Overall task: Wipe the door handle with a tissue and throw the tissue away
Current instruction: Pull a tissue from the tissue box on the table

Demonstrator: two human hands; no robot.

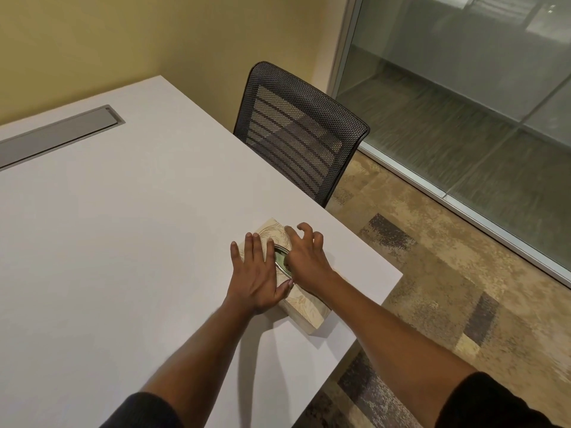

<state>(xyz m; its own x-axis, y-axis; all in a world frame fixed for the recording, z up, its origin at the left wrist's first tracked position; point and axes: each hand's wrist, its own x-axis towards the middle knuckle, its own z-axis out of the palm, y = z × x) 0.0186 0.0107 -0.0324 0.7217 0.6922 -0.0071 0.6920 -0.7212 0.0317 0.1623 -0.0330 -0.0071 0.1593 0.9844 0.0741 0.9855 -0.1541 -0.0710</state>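
Observation:
A beige patterned tissue box (304, 307) lies on the white table (123, 242) near its right corner. My left hand (255, 274) rests flat on the box's left side, fingers spread, holding it down. My right hand (304, 257) is over the box's oval slot (281, 261), thumb and forefinger dipping into the opening, the other fingers curled above. No tissue shows between the fingers. No door handle is in view.
A black mesh chair (298, 134) stands at the table's far right edge. A grey cable hatch (58, 134) is set in the table at the left. A glass wall (463, 103) runs along the right, with patterned carpet (448, 288) below.

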